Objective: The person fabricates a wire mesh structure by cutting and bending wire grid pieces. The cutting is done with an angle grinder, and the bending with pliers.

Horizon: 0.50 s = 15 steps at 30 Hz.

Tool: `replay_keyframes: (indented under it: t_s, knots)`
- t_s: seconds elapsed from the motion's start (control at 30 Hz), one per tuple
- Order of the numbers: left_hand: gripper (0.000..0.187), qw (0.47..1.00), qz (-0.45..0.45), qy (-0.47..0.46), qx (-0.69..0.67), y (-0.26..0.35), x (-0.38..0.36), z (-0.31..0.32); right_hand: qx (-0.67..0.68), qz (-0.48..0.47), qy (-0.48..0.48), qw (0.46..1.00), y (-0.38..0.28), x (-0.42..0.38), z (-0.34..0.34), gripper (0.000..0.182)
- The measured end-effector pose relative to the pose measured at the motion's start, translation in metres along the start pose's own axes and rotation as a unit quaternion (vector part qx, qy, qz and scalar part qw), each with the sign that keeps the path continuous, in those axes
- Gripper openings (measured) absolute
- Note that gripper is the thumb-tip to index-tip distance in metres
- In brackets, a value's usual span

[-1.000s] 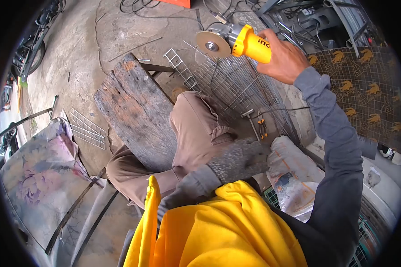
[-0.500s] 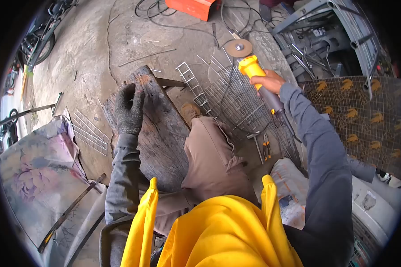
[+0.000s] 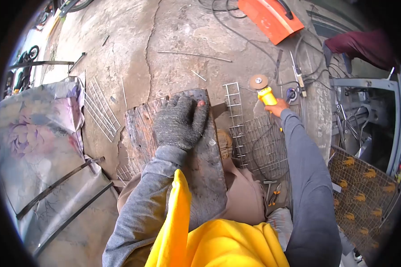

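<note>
The fingers of the gloved left hand lie close together, slightly curled and palm down over the far part of the wooden desk, the thumb set apart with a reddish tip showing. Whether anything is under the palm cannot be told. Well to their right, the bare fingers of the right hand are wrapped around the angle grinder.

The grinder has a bright yellow body, with its brown disc and pale metal hub just beyond these fingers. The letters "inc", readable on the body a second ago, cannot be made out now. To the right and nearer the camera than the right fingers, a dark patterned sheet bears orange animal figures; its lettering is too small to read.

Since then, the grinder has gone from close to the camera to farther out, and the left hand from the lap to the desk.

Between the two hands stands a ladder-shaped wire frame, beside wire mesh. Nearer the camera than the right fingers are orange-handled pliers. Beyond them, farther out, are an orange case and another person's maroon-clad leg. Left of the left fingers, a flowered cloth is spread.
</note>
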<state>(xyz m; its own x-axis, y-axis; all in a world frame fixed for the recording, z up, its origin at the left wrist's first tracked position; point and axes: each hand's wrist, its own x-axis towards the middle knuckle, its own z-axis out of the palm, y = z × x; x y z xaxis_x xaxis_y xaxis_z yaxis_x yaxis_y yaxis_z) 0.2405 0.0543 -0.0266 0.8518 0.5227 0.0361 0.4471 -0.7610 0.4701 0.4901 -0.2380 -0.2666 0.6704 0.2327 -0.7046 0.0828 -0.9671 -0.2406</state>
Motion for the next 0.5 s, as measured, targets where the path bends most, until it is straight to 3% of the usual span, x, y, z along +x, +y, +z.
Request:
replay_keyframes:
  t_s: [0.27,0.5]
  knots:
    - [0.023,1.0,0.019,-0.017,0.004,-0.009,0.001,0.003,0.013,-0.023,0.156,0.987,-0.068,0.093,0.008,0.08]
    - [0.018,0.996,0.061,0.034,-0.056,-0.009,-0.001,0.01,-0.03,-0.085,0.213,0.973,-0.033,0.117,0.046,0.073]
